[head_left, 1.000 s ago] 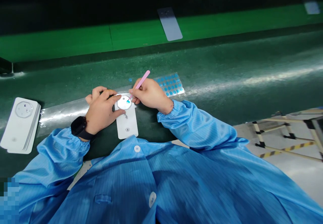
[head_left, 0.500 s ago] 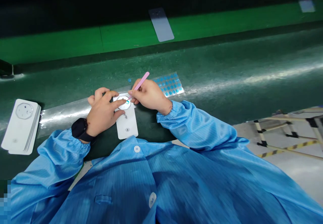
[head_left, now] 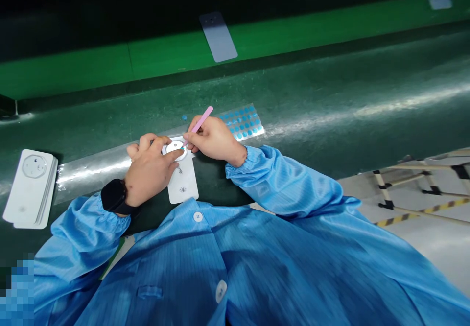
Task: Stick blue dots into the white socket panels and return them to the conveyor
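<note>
Two hands work over a green bench belt. The left hand (head_left: 149, 172) has its fingers spread, forefinger pressed on a white disc (head_left: 174, 148) at the far end of a white card (head_left: 182, 184). Right-hand (head_left: 213, 140) fingers pinch pink tweezers (head_left: 200, 122), tip at the disc. Risk: a loosened pinch could drop the tiny blue speck there; easing left-finger pressure could let the disc slide.

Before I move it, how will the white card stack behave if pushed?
The white card stack will probably slide and fan out, since its edges already look offset. Each card seems light and fairly stiff.
</note>
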{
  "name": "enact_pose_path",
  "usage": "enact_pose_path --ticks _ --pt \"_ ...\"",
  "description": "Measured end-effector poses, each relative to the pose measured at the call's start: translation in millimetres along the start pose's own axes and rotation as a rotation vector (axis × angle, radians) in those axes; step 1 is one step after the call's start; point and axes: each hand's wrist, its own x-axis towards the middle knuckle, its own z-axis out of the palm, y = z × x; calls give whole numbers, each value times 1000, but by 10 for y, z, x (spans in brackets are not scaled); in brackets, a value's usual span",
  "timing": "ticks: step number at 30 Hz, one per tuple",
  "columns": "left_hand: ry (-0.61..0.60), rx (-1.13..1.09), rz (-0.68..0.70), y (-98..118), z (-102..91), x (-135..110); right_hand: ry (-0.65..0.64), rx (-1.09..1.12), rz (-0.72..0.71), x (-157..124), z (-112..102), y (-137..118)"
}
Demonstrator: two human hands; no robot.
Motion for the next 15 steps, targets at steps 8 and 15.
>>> enact_pose_path --ticks 8,15 --pt "-33 25 -12 37 10 -24 -39 154 61 -18 -41 -26" --pt "-33 18 2 50 32 -37 -17 -105 -138 -59 -34 54"
